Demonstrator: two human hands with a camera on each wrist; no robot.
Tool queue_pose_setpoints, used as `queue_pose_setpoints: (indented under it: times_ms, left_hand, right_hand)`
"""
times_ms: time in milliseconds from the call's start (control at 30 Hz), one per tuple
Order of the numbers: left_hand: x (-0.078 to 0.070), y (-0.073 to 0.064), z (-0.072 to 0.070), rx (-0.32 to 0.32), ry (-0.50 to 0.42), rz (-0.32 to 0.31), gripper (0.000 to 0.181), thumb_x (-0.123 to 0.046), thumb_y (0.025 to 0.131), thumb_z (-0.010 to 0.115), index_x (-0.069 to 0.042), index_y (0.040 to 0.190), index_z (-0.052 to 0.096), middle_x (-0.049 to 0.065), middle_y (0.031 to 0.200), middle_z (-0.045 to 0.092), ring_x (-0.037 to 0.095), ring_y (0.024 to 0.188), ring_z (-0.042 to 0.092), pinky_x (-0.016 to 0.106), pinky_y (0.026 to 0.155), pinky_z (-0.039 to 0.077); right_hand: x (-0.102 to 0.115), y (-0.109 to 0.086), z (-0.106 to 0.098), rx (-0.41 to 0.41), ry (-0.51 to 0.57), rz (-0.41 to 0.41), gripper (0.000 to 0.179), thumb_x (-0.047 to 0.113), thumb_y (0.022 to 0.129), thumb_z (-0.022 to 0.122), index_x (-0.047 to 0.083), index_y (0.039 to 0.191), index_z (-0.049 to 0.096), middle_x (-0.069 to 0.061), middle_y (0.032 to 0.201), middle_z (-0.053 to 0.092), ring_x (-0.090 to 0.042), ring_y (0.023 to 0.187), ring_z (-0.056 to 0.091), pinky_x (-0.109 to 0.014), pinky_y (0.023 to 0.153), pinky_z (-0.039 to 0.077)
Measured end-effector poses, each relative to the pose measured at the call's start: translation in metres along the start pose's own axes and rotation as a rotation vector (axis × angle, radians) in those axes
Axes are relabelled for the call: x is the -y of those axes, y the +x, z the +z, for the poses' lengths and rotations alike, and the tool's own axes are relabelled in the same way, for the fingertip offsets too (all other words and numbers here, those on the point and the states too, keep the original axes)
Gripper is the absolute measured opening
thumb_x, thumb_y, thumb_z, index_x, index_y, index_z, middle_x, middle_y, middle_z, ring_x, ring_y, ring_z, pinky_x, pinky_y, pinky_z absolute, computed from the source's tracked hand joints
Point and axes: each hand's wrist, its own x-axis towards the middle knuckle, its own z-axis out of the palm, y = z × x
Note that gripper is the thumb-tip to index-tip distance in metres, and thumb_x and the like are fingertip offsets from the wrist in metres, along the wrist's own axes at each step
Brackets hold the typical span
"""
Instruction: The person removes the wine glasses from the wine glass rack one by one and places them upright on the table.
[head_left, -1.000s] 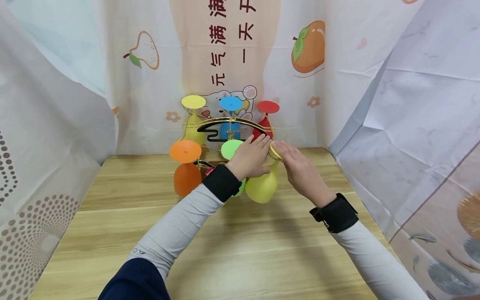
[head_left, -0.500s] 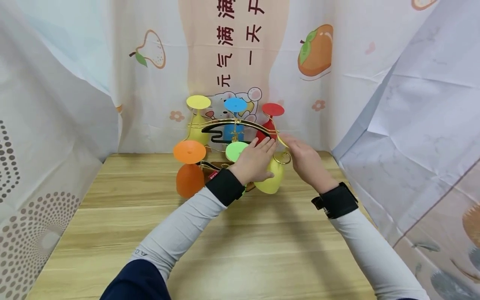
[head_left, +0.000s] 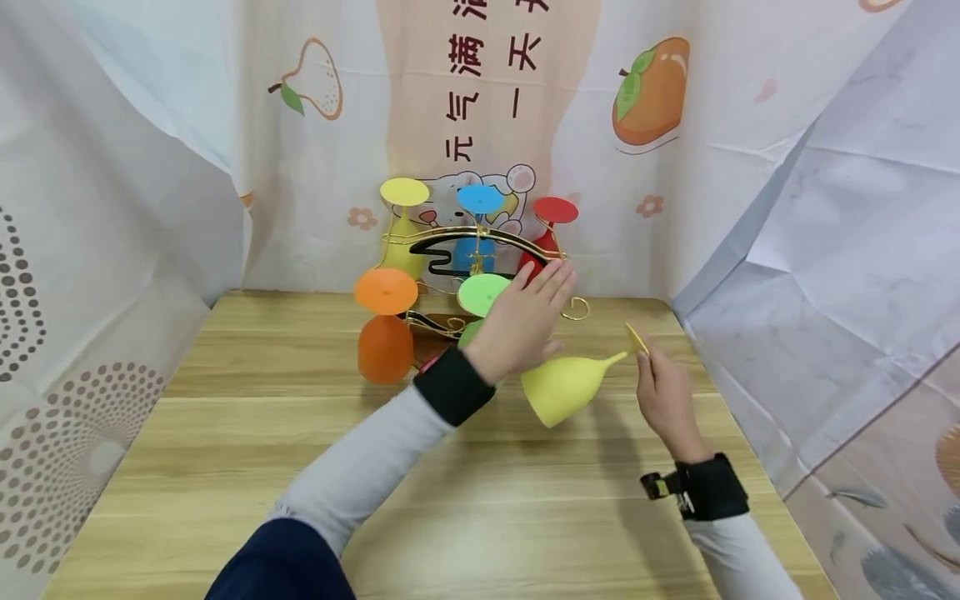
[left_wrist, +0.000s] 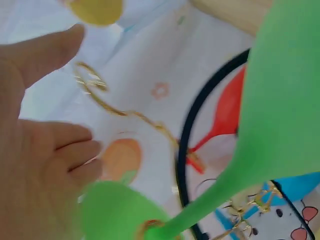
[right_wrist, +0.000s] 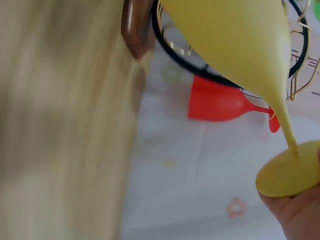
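My right hand (head_left: pixel 670 400) pinches the round base of a yellow goblet (head_left: pixel 566 387), which tilts bowl-down and to the left, apart from the wire glass rack (head_left: pixel 482 234). In the right wrist view, part of the hand (right_wrist: pixel 302 212) shows under the goblet's base (right_wrist: pixel 287 175). My left hand (head_left: pixel 521 321) lies with straight fingers over the rack's right side, partly hiding a green goblet (head_left: pixel 483 293) that hangs upside down. Thumb and fingers of that hand (left_wrist: pixel 35 145) are spread around nothing in the left wrist view, beside the green goblet's stem (left_wrist: pixel 210 195).
Upside-down goblets also hang in the rack: orange (head_left: pixel 385 348) at front left, yellow (head_left: pixel 405 192), blue (head_left: pixel 480 198) and red (head_left: pixel 555 210) behind. A bare gold hook (head_left: pixel 576 310) juts out right. The wooden table (head_left: pixel 480 517) meets a printed curtain (head_left: pixel 285 200) at the back.
My right hand has drawn the yellow goblet off the rack's right hook, moving right and toward me; the goblet has tipped over. My left hand stays at the rack.
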Motion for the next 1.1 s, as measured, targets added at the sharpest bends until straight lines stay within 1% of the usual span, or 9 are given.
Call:
queue_pose_setpoints:
  times_ms: [67,133,200,267,433,633,833,967,1100]
  left_hand:
    - [-0.008,-0.021,0.005,-0.177,-0.038,0.015,0.085,-0.053,0.089,0.046,-0.001,0.145,0.009,0.011,0.153,0.013,0.022,0.138,0.002,0.039,0.115,0.011]
    - [-0.015,-0.049,0.018,-0.383,-0.13,0.017,0.081,-0.047,0.089,0.05,0.002,0.143,0.016,0.014,0.15,0.023,0.023,0.138,0.01,0.038,0.114,0.017]
    - [-0.023,-0.081,0.04,-0.575,-0.268,-0.001,0.075,-0.041,0.088,0.054,0.005,0.14,0.025,0.019,0.144,0.034,0.024,0.135,0.021,0.037,0.11,0.026]
    - [-0.034,-0.108,0.062,-0.697,-0.432,-0.058,0.072,-0.039,0.087,0.056,0.007,0.137,0.031,0.021,0.139,0.039,0.025,0.131,0.03,0.039,0.105,0.036]
    - [-0.058,-0.149,0.1,-0.736,-0.705,-0.213,0.064,-0.038,0.088,0.058,0.004,0.133,0.041,0.019,0.132,0.049,0.024,0.123,0.042,0.043,0.095,0.045]
    - [-0.056,-0.162,0.116,-0.724,-0.599,-0.166,0.06,-0.035,0.08,0.068,0.001,0.124,0.052,0.014,0.122,0.059,0.023,0.123,0.043,0.042,0.1,0.041]
    - [-0.058,-0.162,0.125,-0.684,-0.508,-0.057,0.047,-0.027,0.078,0.071,-0.001,0.115,0.057,0.011,0.112,0.064,0.021,0.115,0.051,0.035,0.098,0.043]
    - [-0.06,-0.165,0.128,-0.67,-0.521,-0.07,0.025,-0.022,0.076,0.073,-0.007,0.093,0.062,0.0,0.082,0.065,0.01,0.084,0.059,0.022,0.079,0.051]
    - [-0.057,-0.176,0.126,-0.689,-0.575,-0.121,0.018,-0.019,0.073,0.074,-0.015,0.069,0.057,-0.009,0.054,0.047,0.001,0.053,0.043,0.013,0.049,0.04]
  right_hand:
    - [0.004,-0.016,0.005,-0.026,0.092,0.127,0.037,0.018,0.098,0.037,0.011,0.134,0.047,-0.024,0.102,0.062,-0.031,0.074,0.055,-0.049,0.071,0.047]
    - [0.013,-0.031,0.014,-0.019,0.247,0.278,0.039,0.023,0.099,0.035,0.009,0.134,0.045,-0.022,0.123,0.055,-0.03,0.101,0.054,-0.051,0.09,0.044]
    - [0.024,-0.043,0.025,0.005,0.413,0.429,0.043,0.029,0.099,0.034,0.006,0.133,0.045,-0.018,0.126,0.053,-0.026,0.112,0.049,-0.044,0.098,0.042]
    - [0.034,-0.052,0.034,0.028,0.599,0.556,0.047,0.033,0.099,0.034,0.002,0.134,0.041,-0.015,0.133,0.046,-0.022,0.121,0.042,-0.034,0.102,0.039]
    - [0.054,-0.07,0.056,0.077,0.9,0.751,0.054,0.039,0.097,0.029,0.002,0.137,0.034,-0.004,0.118,0.044,-0.012,0.111,0.043,-0.014,0.092,0.04]
    - [0.068,-0.092,0.087,0.107,1.033,0.866,0.054,0.037,0.098,0.026,0.0,0.137,0.032,0.008,0.101,0.049,-0.005,0.093,0.044,-0.015,0.08,0.04]
    - [0.081,-0.112,0.109,0.149,1.138,0.89,0.057,0.04,0.097,0.028,0.002,0.14,0.028,0.002,0.122,0.05,-0.008,0.115,0.046,-0.02,0.095,0.041]
    - [0.093,-0.118,0.121,0.194,1.146,0.866,0.059,0.041,0.097,0.028,0.0,0.14,0.027,-0.009,0.132,0.044,-0.011,0.12,0.044,-0.023,0.098,0.041]
    - [0.101,-0.115,0.125,0.24,1.097,0.82,0.058,0.039,0.098,0.03,-0.002,0.139,0.03,-0.015,0.136,0.04,-0.011,0.119,0.044,-0.019,0.095,0.041]
